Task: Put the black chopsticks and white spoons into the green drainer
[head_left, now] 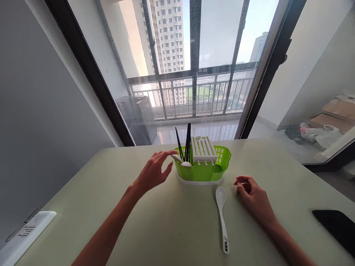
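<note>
A green plastic cutlery basket on a white base stands at the middle of the table, with a white slotted rack over its centre. Black chopsticks stick up from its left compartment. Two white spoon heads show at that compartment's front rim, a left one and a right one. My left hand reaches to the left spoon head, its fingers stretched out and touching it, the thumb apart. A white spoon lies in front of the basket, handle toward me. Right of it, my right hand rests loosely curled, nothing visible in it.
The pale green table spans the front. A black flat object lies at its right edge, and a white power strip at its left edge. Behind stand glass doors and a balcony; boxes and bags sit at the right.
</note>
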The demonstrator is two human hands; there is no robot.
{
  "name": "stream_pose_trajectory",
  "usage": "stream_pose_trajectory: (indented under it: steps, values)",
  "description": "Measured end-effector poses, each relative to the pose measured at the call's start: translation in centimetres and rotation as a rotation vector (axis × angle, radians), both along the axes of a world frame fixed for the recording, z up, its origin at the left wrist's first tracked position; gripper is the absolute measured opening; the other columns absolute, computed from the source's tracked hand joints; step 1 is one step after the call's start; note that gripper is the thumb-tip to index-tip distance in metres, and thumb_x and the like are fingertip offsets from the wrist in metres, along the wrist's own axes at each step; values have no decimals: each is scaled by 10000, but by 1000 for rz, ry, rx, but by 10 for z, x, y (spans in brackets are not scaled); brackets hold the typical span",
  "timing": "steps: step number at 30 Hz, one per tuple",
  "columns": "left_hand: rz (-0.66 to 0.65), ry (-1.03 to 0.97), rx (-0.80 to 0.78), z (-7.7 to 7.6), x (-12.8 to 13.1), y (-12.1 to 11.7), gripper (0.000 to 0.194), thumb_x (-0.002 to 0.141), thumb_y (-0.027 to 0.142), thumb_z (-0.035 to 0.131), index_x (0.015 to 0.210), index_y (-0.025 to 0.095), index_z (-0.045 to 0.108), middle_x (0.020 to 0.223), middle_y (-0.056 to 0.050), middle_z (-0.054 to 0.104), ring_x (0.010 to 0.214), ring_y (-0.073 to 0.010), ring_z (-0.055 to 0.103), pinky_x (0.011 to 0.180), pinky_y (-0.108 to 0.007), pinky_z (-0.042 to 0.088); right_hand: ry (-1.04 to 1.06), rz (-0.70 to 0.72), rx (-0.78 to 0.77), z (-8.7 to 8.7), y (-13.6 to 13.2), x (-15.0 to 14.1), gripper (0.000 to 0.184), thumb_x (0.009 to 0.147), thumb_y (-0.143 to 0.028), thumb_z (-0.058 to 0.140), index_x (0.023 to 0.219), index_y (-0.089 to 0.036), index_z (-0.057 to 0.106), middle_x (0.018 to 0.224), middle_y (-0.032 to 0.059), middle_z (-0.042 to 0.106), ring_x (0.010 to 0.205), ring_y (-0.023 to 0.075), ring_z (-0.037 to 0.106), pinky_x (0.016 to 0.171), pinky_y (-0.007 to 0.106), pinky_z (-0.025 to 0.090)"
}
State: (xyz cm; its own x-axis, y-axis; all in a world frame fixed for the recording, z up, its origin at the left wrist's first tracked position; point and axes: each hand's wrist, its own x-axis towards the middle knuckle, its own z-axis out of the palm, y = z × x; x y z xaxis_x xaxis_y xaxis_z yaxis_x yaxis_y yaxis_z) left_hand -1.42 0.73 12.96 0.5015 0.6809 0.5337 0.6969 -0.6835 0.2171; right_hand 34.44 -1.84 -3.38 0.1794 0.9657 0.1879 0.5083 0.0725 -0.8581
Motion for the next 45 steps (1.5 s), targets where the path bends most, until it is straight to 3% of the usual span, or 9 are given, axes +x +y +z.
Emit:
stream_pose_trajectory:
  steps: [4,11,17,21,24,31,38,41,45]
  values:
    - [24,-50,78,-6,-1,-20,556,905,132,577,1428,254,435,1409,-108,597,1299,-257,565,1084,-471,476,-6,1,10,0,0,0,289,899,-483,502,1021,-235,590,937,39,747,696,186,686,709,311,530]
    - [129,-131,119,-27,9,-27,449,943,161,554,1370,261,458,1370,-98,600,1269,-251,574,1071,-461,479,-7,5,5,1,0,0,279,888,-461,507,1023,-235,596,934,31,754,696,180,692,707,303,538]
    - [248,-181,178,-9,17,11,229,987,217,531,1207,227,590,1202,-84,664,1145,-245,618,1014,-433,503,-6,5,12,4,-1,-1,292,879,-469,507,1016,-230,602,924,37,756,710,187,694,692,297,537]
    - [217,27,77,6,20,46,267,954,229,588,1218,229,635,1171,-73,729,1129,-287,651,985,-485,513,-10,8,20,4,0,-1,286,869,-470,510,998,-232,603,913,36,755,682,183,688,672,295,536]
    - [188,160,32,12,21,55,265,932,195,616,1185,246,675,1110,-58,763,1065,-297,686,920,-483,537,-6,10,14,4,0,-2,288,872,-474,506,997,-234,603,913,36,754,679,184,689,681,301,540]
    - [138,206,108,26,13,36,113,953,234,643,983,235,752,947,-35,779,867,-235,709,748,-372,577,-13,12,35,5,-1,-3,286,880,-475,505,993,-234,611,899,41,757,675,188,684,675,304,534]
    - [63,239,272,43,4,18,193,1000,245,580,982,210,768,950,-59,781,881,-222,703,791,-380,591,-24,10,9,3,-1,-1,285,875,-476,510,993,-237,609,916,37,755,691,190,688,689,308,532]
    - [62,235,321,38,7,14,200,1005,260,575,989,218,770,940,-58,778,873,-219,697,793,-391,593,-27,11,-4,0,-1,0,292,886,-476,510,1022,-237,608,944,37,755,691,187,690,710,316,537]
    - [74,228,342,20,11,8,198,1002,233,578,953,217,769,915,-56,775,865,-209,693,793,-387,588,-34,13,14,-2,-1,1,282,885,-460,516,1021,-232,612,951,44,756,701,191,696,709,316,540]
